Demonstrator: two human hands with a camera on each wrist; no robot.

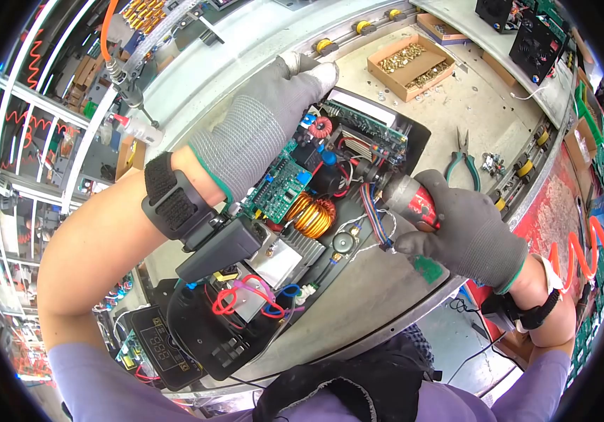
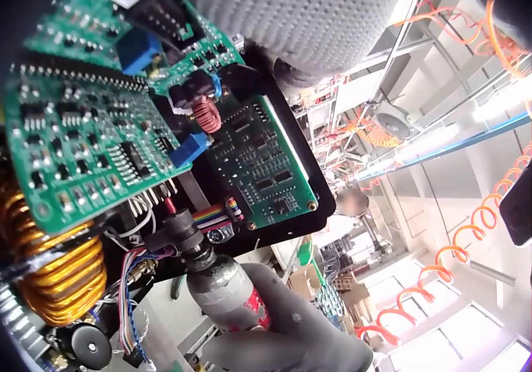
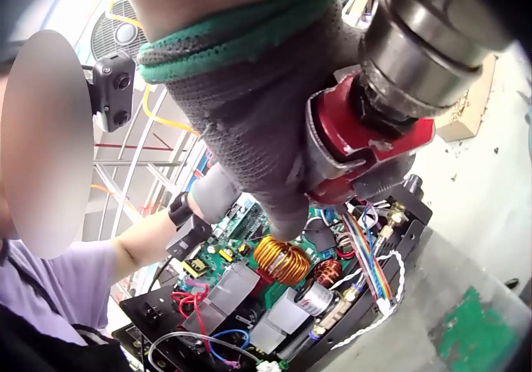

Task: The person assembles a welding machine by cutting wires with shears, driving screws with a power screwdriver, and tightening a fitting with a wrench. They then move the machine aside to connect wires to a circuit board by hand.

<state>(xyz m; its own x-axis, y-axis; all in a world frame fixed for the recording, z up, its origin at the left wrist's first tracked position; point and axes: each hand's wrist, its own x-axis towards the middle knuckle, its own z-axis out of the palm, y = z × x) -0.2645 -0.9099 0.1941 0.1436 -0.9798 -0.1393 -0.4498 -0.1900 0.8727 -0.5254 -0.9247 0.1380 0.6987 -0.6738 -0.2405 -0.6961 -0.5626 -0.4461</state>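
Observation:
An opened electronic power unit lies on the bench, with green circuit boards [image 1: 286, 184] and a copper coil [image 1: 312, 215] showing. My gloved left hand [image 1: 274, 105] grips the top edge of its black end panel [image 1: 418, 141], fingertips partly hidden behind it. In my gloved right hand [image 1: 467, 228] is a red and grey air ratchet wrench [image 1: 414, 200]. The wrench's head reaches into the unit beside the end panel's inner side, near a ribbon of coloured wires [image 2: 214, 216]. The right wrist view shows my fingers wrapped round its red body [image 3: 341, 143].
A cardboard tray of brass fittings [image 1: 411, 67] stands behind the unit. Green-handled pliers [image 1: 462, 165] lie to the right beside small loose parts. A hanging screwdriver [image 1: 129, 88] is at upper left; a black front panel with display [image 1: 164, 344] sits at near left.

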